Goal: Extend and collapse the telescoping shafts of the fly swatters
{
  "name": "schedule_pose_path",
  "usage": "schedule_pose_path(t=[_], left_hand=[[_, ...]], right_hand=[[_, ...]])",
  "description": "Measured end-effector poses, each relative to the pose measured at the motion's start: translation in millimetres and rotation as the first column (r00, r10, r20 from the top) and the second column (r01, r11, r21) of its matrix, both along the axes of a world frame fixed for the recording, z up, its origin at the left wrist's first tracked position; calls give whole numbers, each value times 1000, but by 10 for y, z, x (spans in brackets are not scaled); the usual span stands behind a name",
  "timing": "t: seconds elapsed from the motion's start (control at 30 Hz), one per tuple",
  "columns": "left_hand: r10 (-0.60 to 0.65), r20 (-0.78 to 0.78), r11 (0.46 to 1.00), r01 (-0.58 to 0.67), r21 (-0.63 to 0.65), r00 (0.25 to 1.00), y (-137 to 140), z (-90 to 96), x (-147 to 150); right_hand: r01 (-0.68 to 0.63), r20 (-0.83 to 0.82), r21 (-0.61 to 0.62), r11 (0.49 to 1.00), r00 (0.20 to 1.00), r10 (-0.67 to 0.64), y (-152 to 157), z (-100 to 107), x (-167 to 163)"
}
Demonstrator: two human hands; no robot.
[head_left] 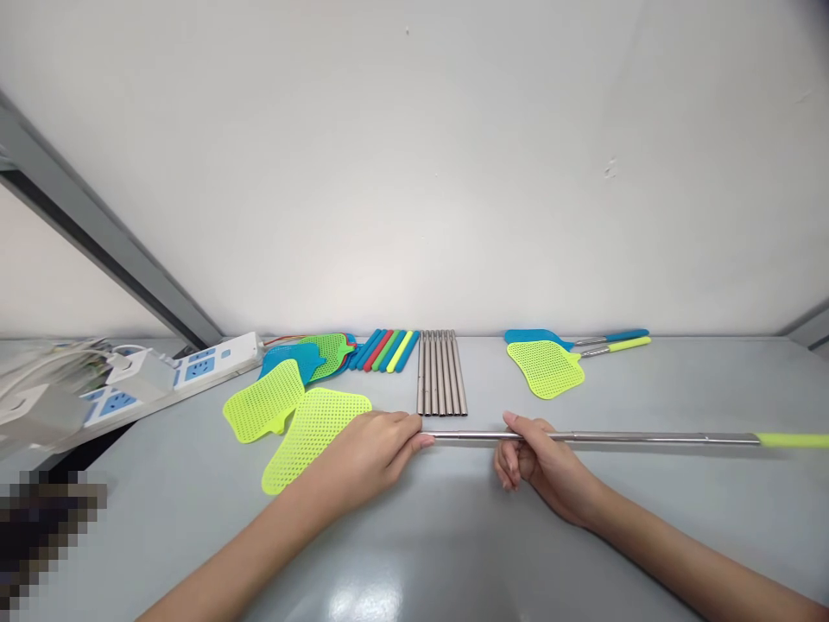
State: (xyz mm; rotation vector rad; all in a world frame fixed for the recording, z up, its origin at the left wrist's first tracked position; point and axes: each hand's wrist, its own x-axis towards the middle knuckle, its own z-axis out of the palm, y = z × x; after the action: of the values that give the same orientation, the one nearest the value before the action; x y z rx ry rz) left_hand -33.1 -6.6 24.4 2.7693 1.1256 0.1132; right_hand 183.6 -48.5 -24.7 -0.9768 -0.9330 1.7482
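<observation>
- Here, pinching the left end of a metal rod (622, 438) narrowly in the left grip (382, 445).
- Loosely holding its middle in the right grip (541, 462), with fingers half curled.
- Running left to right over the bench (466, 553), nearly level, roughly parallel to the wall (420, 173).
- Pointing a lime handle (794, 441) rightward, out of view; leftward, a lime mesh head (314, 436), with the join covered.
- Facing a row of metal tubes (441, 376) beyond, pointed wallward.

Your head camera looks forward and down, near your bare hands (382, 441) (547, 458). It faces the plain off-white wall (414, 173) across the smooth grey tabletop (466, 553).
</observation>
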Motion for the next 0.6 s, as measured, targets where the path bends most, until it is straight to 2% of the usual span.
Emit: schedule_pose_path(t=[0.07, 0.13, 0.23, 0.33, 0.6], left_hand=[[14, -24, 1000, -14, -16, 1000, -20, 8, -5], [21, -44, 999, -23, -33, 999, -44, 16, -6], [7, -52, 997, -11, -72, 999, -78, 42, -17], [-17, -50, 994, 11, -109, 999, -112, 72, -28], [-9, -44, 988, 2, -152, 999, -149, 90, 28]], right_hand=[[-37, 21, 8, 999, 999, 37, -2, 6, 10], [-132, 59, 25, 991, 990, 130, -10, 25, 20], [-279, 198, 88, 956, 946, 258, -38, 74, 30], [-355, 304, 149, 923, 905, 299, -69, 118, 39], [-460, 357, 181, 869, 854, 378, -83, 103, 75]])
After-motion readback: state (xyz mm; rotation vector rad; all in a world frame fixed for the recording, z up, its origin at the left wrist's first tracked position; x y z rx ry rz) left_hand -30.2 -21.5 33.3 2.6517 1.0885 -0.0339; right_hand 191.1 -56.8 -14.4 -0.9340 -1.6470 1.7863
